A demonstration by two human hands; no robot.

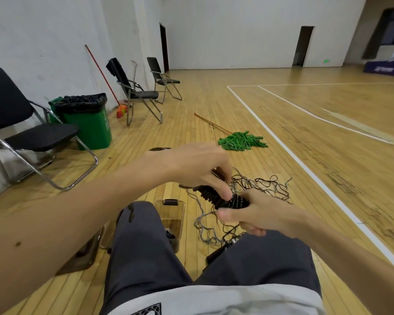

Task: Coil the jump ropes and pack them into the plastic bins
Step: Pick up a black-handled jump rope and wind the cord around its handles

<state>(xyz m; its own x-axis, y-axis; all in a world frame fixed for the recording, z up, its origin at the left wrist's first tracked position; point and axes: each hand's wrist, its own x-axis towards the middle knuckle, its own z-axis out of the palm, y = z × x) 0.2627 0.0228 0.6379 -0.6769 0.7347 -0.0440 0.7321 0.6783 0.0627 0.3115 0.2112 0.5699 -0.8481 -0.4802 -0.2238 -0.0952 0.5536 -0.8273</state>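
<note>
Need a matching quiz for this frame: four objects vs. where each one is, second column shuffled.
1 green mop
2 broom
3 clear plastic bin
4 black rope handles

A gripped by left hand and right hand
B leaning on the wall
C on the floor between the person's legs
D lying flat near the white line

Pairs: 1-D, 2-B, 3-C, 4-A
</note>
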